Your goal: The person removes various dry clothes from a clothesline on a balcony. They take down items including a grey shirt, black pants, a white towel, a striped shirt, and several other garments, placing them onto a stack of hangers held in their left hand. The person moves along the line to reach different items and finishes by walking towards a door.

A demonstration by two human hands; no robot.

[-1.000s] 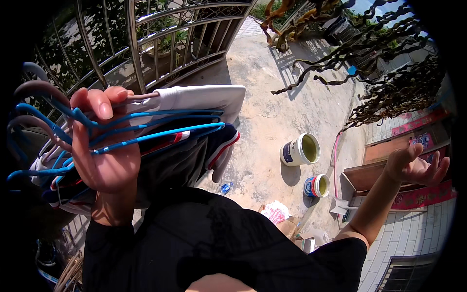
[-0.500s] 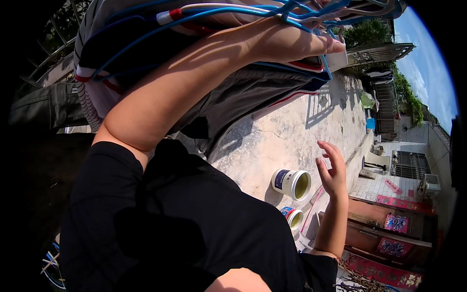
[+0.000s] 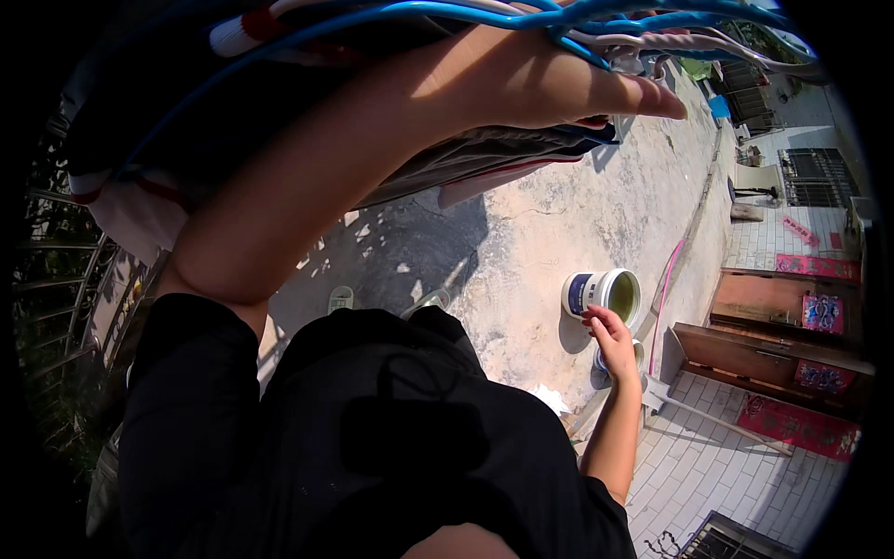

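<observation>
Clothes hangers (image 3: 596, 13) at twelve o'clock carry dark garments (image 3: 484, 151); your left hand (image 3: 549, 86), one o'clock, grips them, fingers mostly hidden. Bunch them firmly, level. Your right hand (image 3: 613, 345), four o'clock, is empty, loosely curled.

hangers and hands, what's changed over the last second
In the picture, the left hand moved from left to top, right of centre; the empty right hand moved leftward, now overlapping the big bucket. The left still grips the hangers; the bucket still stands.
</observation>
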